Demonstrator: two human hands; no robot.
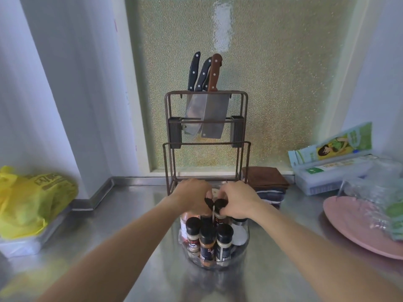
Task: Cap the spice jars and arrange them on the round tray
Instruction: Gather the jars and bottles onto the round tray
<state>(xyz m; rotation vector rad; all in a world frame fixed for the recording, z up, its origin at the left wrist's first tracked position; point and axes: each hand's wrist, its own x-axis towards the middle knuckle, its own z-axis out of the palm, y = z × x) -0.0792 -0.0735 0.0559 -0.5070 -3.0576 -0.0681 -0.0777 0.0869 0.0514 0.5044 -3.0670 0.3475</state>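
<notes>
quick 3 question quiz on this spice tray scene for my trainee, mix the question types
1. True or false: the three front spice jars on the round tray are capped.
2. Which lies left of the tray? A) yellow bag B) pink plate C) folded towels
3. Fill in: both hands, left and right, work above the tray's ____ side.

Key: 1 true; 2 A; 3 far

Black-capped spice jars [207, 238] stand upright, seemingly touching, on the clear round tray [245, 240].
</notes>
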